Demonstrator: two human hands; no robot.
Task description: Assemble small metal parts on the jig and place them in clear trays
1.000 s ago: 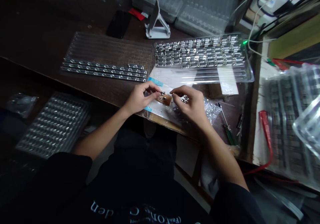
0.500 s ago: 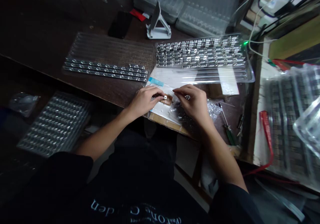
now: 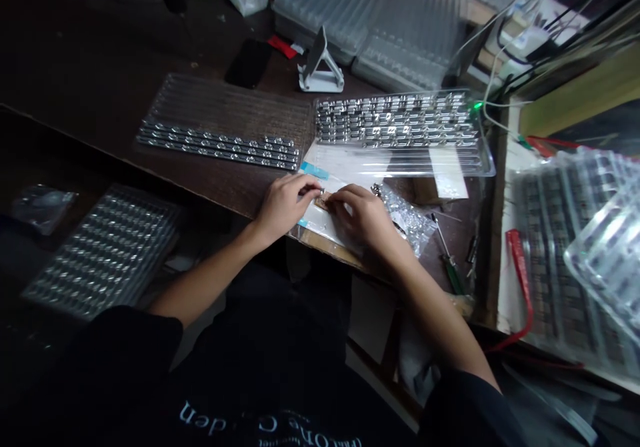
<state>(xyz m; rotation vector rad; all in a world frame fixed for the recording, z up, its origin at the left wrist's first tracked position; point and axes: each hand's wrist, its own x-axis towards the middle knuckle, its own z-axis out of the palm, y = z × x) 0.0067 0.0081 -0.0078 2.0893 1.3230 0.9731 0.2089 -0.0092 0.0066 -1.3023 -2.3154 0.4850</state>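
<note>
The left hand [image 3: 284, 202] rests at the near edge of the tabletop [image 3: 100, 94] with its grip pinched together on a small brown block [image 3: 321, 201], thumb and forefinger closed on the block's left end where a tiny metal piece glints. The right hand [image 3: 361, 216] meets it from the other side, fingers curled down over the block's right end; whether that grip is clamped on the block or only pressing on it cannot be told, since the fingers hide the contact. The block lies between the two hands on a white sheet [image 3: 327, 224] with blue tape tabs at its left corners. Just right of the right hand lies a crinkled clear bag of small metal parts [image 3: 407, 215], and beyond that a green-handled screwdriver [image 3: 450, 267]. Behind the hands stands a clear plastic tray [image 3: 480, 160] whose far rows are filled with shiny metal connectors. To its left a second clear tray [image 3: 220, 107] holds connectors in its nearest rows only. Farther back stand a white phone stand [image 3: 320, 67] and, left of it, a dark phone [image 3: 249, 62] lying flat. Below the tabletop edge on the left sits another tray of parts [image 3: 100, 247].
</note>
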